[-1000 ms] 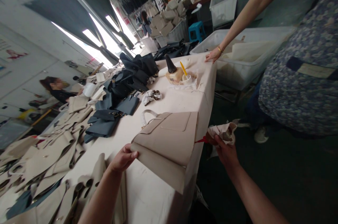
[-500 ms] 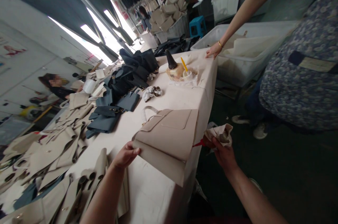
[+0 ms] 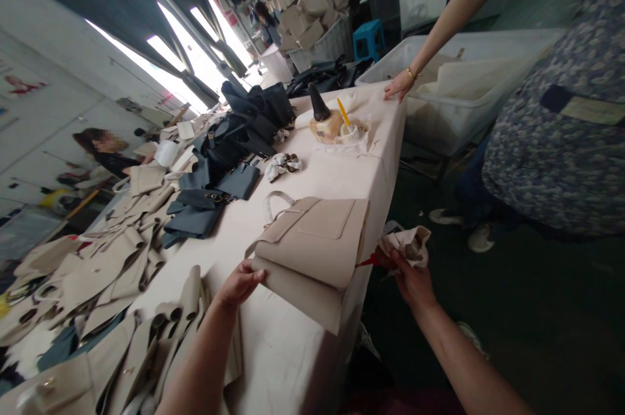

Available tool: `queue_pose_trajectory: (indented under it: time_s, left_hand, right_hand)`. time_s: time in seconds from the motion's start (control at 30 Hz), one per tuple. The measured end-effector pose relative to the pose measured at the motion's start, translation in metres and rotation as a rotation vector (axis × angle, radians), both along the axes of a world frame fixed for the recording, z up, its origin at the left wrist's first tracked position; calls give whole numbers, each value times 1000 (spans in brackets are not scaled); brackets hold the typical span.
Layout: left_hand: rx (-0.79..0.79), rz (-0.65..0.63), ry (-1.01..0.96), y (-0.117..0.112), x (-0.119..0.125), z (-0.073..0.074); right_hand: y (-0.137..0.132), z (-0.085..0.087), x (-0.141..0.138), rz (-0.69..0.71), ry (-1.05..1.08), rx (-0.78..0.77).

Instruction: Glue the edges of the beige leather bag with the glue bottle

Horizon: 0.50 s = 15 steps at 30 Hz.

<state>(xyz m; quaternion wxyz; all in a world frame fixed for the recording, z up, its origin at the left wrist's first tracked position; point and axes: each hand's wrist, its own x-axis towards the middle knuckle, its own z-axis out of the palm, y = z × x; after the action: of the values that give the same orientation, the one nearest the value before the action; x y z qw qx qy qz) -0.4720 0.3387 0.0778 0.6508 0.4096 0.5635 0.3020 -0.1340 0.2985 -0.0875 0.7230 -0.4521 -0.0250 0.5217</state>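
Note:
A beige handbag piece with a wrapped handle lies at the table's right edge, its lower flap hanging loose. My left hand pinches the left corner of that handbag piece between thumb and fingers. In my right hand is a bottle with a red pointed nozzle, wrapped in a pale cloth. The nozzle's tip is at the piece's right edge; whether it touches I cannot tell. Most of the bottle is hidden by the cloth and fingers.
Dark blue bag pieces and beige ones are heaped along the left. Ahead on the table are a crumpled cloth, a black cone and a yellow stick in a cup. A co-worker's hand rests near a white bin.
The nozzle stays at the right edge of the handbag piece. My left hand has shifted slightly right and up with the corner, and the view has moved a little.

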Motion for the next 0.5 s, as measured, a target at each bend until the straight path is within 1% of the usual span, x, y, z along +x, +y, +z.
queue_pose_trajectory:
  time_s: [0.1,0.2,0.27,0.37,0.5]
  left_hand:
    - [-22,-4,6,-5,-5,-9]
    - [-37,-6,15,-11,-11,-17]
    - [-43,-4,19,-14,-14,-22]
    - [-59,-2,26,-20,-19,-30]
    - [-85,3,31,-25,-24,-37]
  right_hand:
    - [-1,4,0,-13,85,-68]
    - [1,9,1,-56,93,-82]
    - [1,10,1,-60,88,-78]
    - [-4,6,-2,-30,99,-72]
    - [-15,-1,-10,3,127,-115]
